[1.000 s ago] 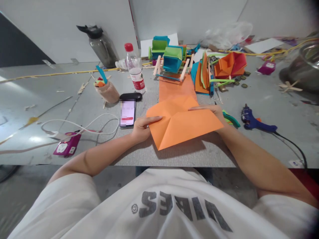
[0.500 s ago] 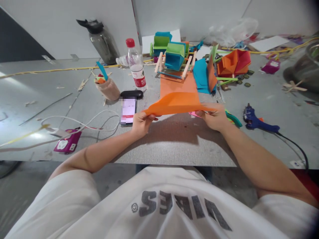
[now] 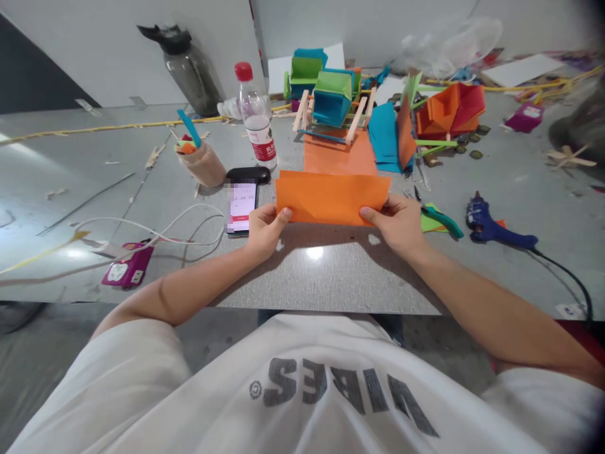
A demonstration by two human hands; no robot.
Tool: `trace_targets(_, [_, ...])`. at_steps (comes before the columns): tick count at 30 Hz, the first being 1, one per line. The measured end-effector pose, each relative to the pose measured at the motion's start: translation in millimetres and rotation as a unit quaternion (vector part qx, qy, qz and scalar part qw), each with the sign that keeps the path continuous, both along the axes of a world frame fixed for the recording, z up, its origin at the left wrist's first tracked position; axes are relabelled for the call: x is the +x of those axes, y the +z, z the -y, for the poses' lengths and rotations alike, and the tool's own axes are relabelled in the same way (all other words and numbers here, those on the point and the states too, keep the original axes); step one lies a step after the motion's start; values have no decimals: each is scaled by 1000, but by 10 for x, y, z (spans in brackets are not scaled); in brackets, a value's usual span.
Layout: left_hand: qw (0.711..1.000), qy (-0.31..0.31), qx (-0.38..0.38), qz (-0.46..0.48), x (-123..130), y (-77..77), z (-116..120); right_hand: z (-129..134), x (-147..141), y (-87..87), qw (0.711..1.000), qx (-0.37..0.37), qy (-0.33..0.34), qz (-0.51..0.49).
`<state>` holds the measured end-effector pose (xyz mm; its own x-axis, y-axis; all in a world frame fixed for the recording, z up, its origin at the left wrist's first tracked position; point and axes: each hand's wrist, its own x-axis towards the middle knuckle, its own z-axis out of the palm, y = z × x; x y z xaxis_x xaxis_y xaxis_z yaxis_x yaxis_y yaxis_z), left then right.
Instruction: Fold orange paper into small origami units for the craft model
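Observation:
A folded orange paper (image 3: 331, 198) is stretched between both hands above the near part of the table. My left hand (image 3: 265, 232) pinches its left end, thumb on the front face. At the right end my right hand (image 3: 401, 224) grips it the same way, fingers behind. Beyond it another orange sheet (image 3: 340, 152) lies flat, partly hidden by the held paper. A blue and green paper model with wooden sticks (image 3: 333, 104) stands at that sheet's far edge. Teal-handled scissors (image 3: 444, 222) lie just right of my right hand on green paper.
Left of my left hand are a phone (image 3: 242, 208), a black case (image 3: 248, 175), a red-capped bottle (image 3: 259, 129) and a stick holder (image 3: 205, 165). A blue glue gun (image 3: 496, 227) with its cord lies right. Blue sheets (image 3: 384, 139) and an orange-red paper model (image 3: 451, 112) sit behind.
The orange paper has tilted up so its broad face shows, and it looks flatter and creased double. My right hand has shifted slightly left, still gripping it. The camera view has shifted a little.

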<state>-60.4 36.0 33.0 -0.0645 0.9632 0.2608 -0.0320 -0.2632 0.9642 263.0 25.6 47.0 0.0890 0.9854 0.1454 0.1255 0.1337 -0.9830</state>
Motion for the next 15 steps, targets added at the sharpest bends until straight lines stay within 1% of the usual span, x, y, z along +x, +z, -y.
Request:
trace_targets(4, [999,44,5,-25,0,35,-7,9,-12,-13,1000,11,10,16])
trace_targets(8, [999,41,-6,-17,8,34,8,29,-23,6,1000,21,16,11])
trace_targets(10, [999,32,-16,-15,17,29,20,41,-29,17,1000,17,0,5])
trace_targets(12, [999,27,-22,-15,27,26,32,46,-35,13,999,15,-32,-2])
trace_targets(15, [999,34,-23,-15,36,21,42,37,-33,-29,997,28,-74,0])
